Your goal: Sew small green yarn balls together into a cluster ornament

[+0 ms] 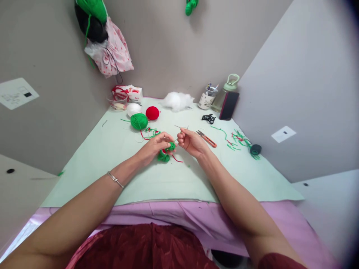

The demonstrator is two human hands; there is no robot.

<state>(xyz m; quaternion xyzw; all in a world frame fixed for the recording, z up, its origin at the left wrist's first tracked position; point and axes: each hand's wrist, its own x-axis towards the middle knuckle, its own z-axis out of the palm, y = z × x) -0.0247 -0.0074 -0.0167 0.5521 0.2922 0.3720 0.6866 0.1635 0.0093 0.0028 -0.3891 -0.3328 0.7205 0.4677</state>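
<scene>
My left hand [154, 147] is closed around a small crocheted piece [163, 157] in green with red and white parts, held just over the table. A red yarn tail [177, 159] hangs out to its right. My right hand [192, 142] pinches a thin metal needle [177, 126], whose tip points left. A green strand seems to run between the crocheted piece and my right fingers. Behind my left hand lie more small green and red crocheted bits [150, 130]. Orange-handled thread snips [207, 139] rest to the right of my right hand.
Green [139, 121], red [152, 113] and white [134, 110] yarn balls sit back left. White stuffing [178, 101] lies at the back. A pen cup [206, 100], bottle [220, 99], phone [229, 106] and black claw clip [208, 118] stand right, near yarn scraps [238, 139] and black tape [255, 150].
</scene>
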